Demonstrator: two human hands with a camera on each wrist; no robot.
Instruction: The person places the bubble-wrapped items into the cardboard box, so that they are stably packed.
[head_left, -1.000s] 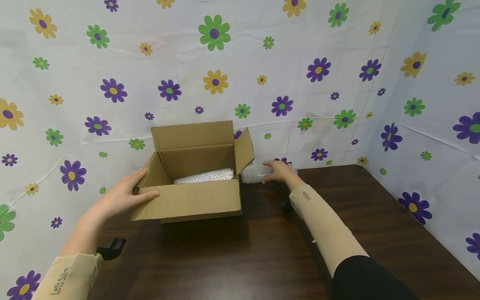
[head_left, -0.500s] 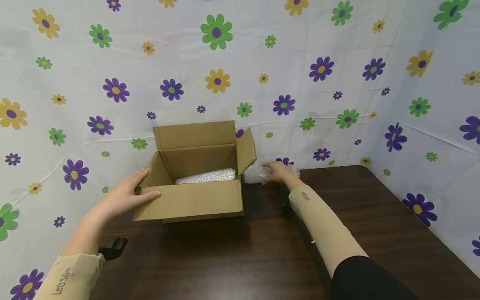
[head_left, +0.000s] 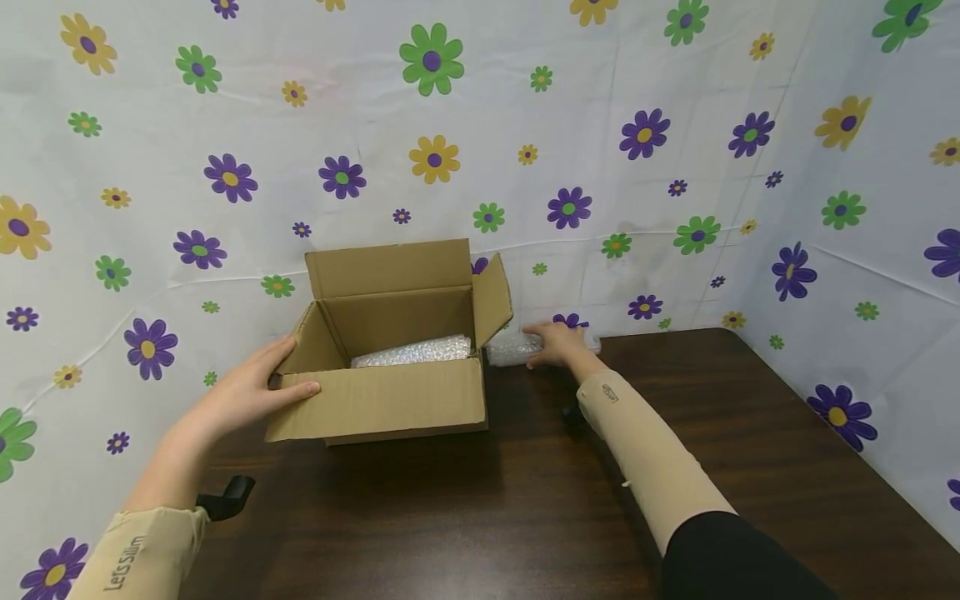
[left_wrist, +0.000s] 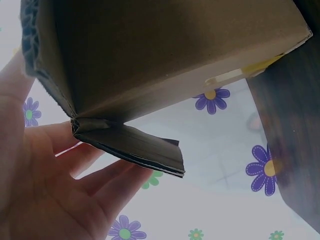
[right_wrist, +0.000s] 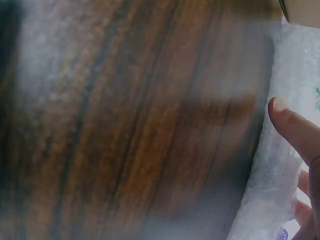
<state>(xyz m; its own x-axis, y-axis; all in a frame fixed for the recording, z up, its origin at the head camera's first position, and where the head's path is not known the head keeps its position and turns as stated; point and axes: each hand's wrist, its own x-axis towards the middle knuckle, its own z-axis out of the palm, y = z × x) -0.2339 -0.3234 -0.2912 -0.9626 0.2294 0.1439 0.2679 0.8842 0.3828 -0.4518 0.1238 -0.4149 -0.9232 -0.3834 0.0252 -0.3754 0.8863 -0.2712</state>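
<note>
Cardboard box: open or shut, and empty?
Open, not empty. The cardboard box has its flaps standing up and out, and a bubble-wrapped bundle lies inside on the bottom.

a staged packing corner, more a makeshift recording booth than a home or shop

i sit at a dark wooden table [head_left: 750,433] closed in at the back and on both sides by white sheeting printed with purple, green and yellow flowers [head_left: 645,133], creased from folding and hung like a backdrop; on the table i see only an open cardboard box [head_left: 390,400] and bubble wrap [head_left: 510,348].
</note>
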